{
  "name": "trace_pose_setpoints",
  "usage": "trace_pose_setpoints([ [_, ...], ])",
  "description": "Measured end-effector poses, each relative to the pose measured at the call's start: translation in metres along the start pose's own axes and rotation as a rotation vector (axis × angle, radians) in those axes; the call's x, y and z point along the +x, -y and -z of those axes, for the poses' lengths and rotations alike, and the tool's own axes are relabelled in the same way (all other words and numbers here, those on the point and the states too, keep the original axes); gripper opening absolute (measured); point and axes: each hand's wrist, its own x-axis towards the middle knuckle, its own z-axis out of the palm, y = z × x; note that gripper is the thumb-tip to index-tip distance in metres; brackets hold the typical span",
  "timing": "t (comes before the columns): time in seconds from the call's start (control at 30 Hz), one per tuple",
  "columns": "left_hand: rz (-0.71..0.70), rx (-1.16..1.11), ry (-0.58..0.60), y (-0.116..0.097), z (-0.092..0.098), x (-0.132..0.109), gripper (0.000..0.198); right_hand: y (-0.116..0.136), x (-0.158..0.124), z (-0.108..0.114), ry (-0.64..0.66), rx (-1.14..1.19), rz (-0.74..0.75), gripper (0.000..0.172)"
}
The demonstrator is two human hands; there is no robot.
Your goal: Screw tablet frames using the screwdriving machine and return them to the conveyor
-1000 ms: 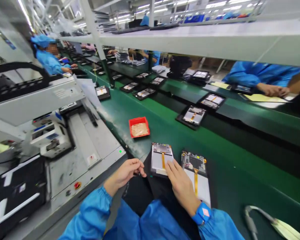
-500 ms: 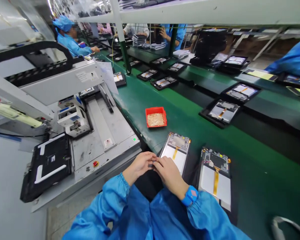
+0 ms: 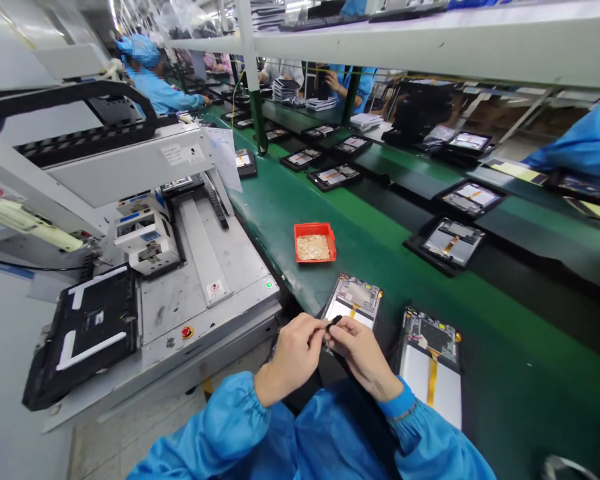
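Observation:
My left hand (image 3: 293, 353) and my right hand (image 3: 360, 350) meet just in front of me. Their fingertips pinch a small dark part (image 3: 334, 321), too small to identify, and the fingers hide most of it. Directly beyond my right hand lies an open tablet assembly (image 3: 354, 298) with a circuit board, a pale panel and an amber ribbon; my fingers cover its near end. To the right of my right hand is a second open tablet assembly (image 3: 429, 353) in a dark tray, and my hands do not touch it.
A small red tray (image 3: 315, 243) of beige pieces sits on the green conveyor belt (image 3: 275, 207). More tablets in dark trays line the belt. A grey machine (image 3: 200, 267) stands to my left. Co-workers in blue sit along the line, below a white shelf (image 3: 430, 41).
My hands have come together from apart, and my right hand has left the near tablet. Both now pinch the small dark part. The view has swung left, shifting the scene to the right.

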Motion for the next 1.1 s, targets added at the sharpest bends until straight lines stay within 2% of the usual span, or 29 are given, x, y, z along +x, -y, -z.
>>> trace_pose_setpoints([
  [0.23, -0.081, 0.115, 0.021, 0.0037, -0.007, 0.0028, 0.02, -0.0026, -0.0057, 0.0024, 0.038, 0.028, 0.037, 0.031],
  [0.6, -0.188, 0.381, 0.185, -0.0009, -0.0022, 0.0024, 0.024, -0.0016, -0.0095, 0.0042, -0.018, -0.11, 0.087, 0.031],
  [0.83, -0.226, 0.498, 0.187, -0.0001, -0.0013, 0.0009, 0.022, -0.0029, -0.0085, 0.0046, -0.02, -0.133, 0.09, 0.031],
  [1.1, -0.192, 0.387, 0.212, 0.0028, 0.0008, 0.0041, 0.023, -0.0007, -0.0078, 0.0042, -0.011, -0.113, 0.07, 0.029],
])
